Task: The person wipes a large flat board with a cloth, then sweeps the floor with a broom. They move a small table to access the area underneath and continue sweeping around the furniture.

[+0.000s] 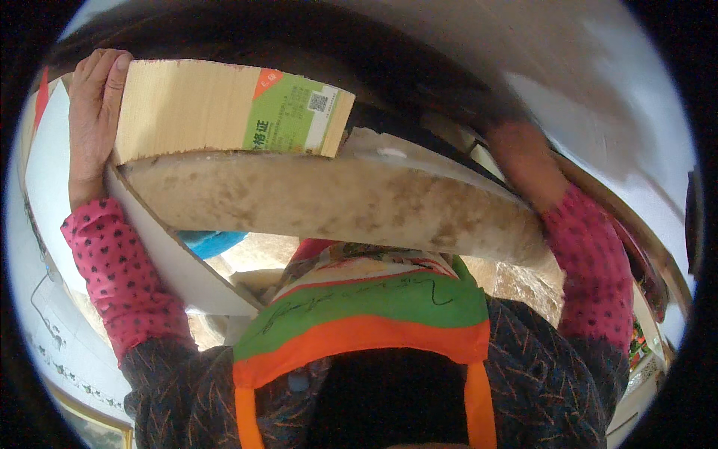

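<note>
My left hand (96, 104) is at the left end of a pale wood-grain board (185, 106), its fingers curled over the top corner and the thumb along the edge. The board bears a green and orange printed label (289, 115). It rests above a mottled tan slab (348, 199) that spans the view in front of me. A white panel (185, 269) slants down below my left hand. On the far right, my right hand (521, 151) is blurred and reaches into shadow beyond the slab. Its fingers are hard to make out, and whatever it touches is hidden.
Dark shadow lies behind the board. Under the slab are a blue object (216, 242) and a shiny tan floor (521, 286). My green and orange apron (364, 314) comes close to the slab. A white tiled wall (50, 331) is at the left.
</note>
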{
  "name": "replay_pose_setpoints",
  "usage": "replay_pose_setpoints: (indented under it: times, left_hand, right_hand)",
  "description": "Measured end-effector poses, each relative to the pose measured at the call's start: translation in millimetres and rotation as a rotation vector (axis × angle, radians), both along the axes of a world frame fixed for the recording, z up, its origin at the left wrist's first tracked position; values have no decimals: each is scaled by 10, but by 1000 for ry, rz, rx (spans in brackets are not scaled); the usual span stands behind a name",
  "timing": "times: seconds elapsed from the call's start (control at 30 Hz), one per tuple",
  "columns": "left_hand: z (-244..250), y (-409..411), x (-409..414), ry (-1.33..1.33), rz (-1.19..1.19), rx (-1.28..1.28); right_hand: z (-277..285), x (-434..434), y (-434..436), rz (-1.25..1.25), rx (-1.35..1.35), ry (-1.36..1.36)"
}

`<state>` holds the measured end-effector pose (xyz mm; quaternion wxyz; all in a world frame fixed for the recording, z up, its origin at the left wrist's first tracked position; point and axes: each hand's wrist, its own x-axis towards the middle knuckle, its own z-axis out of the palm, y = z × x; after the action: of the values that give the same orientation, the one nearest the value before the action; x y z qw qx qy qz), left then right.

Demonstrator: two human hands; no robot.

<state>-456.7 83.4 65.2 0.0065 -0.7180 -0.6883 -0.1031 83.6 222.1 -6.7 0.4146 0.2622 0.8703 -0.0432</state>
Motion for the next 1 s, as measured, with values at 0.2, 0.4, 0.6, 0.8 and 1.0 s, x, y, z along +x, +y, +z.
replay_pose_setpoints:
  times: [0.2, 0.4, 0.6, 0.8, 1.0]
  left_hand:
    - [-15, 38, -42, -16, -29, -23]
    - [-4, -1, -26, 5, -17, -15]
    - [-60, 27, 6, -14, -6, 54]
    - [6, 4, -28, -12, -8, -43]
    - [5, 11, -92, 7, -15, -36]
  right_hand:
    - [-258, -498, 103, -40, -101, 53]
    - [123, -475, 286, 91, -12, 126]
    - [-495, -665, 55, 91, -37, 20]
    - [83, -668, 118, 135, -38, 97]
    - [3, -636, 119, 42, 18, 213]
